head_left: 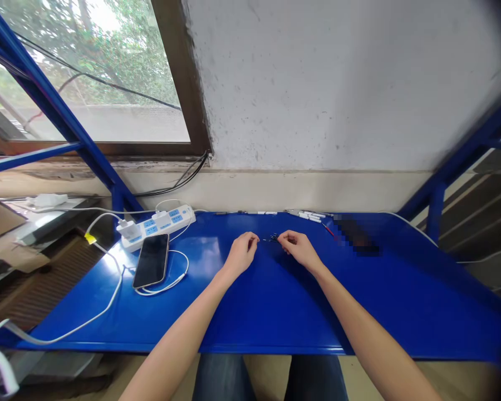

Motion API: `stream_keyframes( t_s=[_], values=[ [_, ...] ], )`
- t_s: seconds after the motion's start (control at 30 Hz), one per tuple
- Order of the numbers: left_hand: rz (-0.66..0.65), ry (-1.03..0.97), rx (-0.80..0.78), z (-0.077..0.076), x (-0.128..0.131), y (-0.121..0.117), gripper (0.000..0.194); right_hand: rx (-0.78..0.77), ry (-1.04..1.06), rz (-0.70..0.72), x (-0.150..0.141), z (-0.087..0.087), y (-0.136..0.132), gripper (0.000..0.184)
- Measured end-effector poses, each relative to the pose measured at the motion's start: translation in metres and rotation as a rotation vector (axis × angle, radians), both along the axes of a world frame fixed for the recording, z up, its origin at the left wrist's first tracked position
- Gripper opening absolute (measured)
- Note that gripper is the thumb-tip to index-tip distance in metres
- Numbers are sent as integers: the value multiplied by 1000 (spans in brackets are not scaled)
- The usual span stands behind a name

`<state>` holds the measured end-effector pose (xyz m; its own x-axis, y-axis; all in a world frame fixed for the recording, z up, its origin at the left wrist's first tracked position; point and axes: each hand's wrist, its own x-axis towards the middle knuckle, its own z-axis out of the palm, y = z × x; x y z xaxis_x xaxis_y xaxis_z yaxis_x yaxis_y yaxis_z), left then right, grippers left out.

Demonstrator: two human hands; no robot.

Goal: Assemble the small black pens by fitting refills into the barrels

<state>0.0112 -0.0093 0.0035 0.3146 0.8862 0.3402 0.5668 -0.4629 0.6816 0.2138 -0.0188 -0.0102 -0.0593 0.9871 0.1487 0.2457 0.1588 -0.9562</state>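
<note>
My left hand (242, 252) is over the middle of the blue table (267, 301), thumb and fingertips pinched together. Whatever sits in that pinch is too small to make out. Opposite it, my right hand (299, 247) is closed too, its fingertips right at a small cluster of dark, thin pieces (273, 238). Whether the right fingers grip one of these pieces or something else is hidden. The cluster lies in the gap between both hands, and the hands do not touch each other.
White pen-like sticks (309, 216) lie along the back edge, with a thin red stick (329, 230) and a blurred dark object (357, 235) to their right. On the left are a phone (151, 260), a white cable (179, 278) and a power strip (177, 221). Blue frame posts flank the table.
</note>
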Motion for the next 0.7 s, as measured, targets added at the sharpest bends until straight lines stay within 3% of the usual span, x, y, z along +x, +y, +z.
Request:
stream_keyframes(
  t_s=[0.27, 0.7],
  values=[
    [80, -162, -136, 0, -4, 3, 29, -163, 408, 9, 2, 3, 2, 33],
    [-97, -586, -347, -6, 1, 8, 22, -225, 697, 64, 7, 5, 4, 32]
  ],
)
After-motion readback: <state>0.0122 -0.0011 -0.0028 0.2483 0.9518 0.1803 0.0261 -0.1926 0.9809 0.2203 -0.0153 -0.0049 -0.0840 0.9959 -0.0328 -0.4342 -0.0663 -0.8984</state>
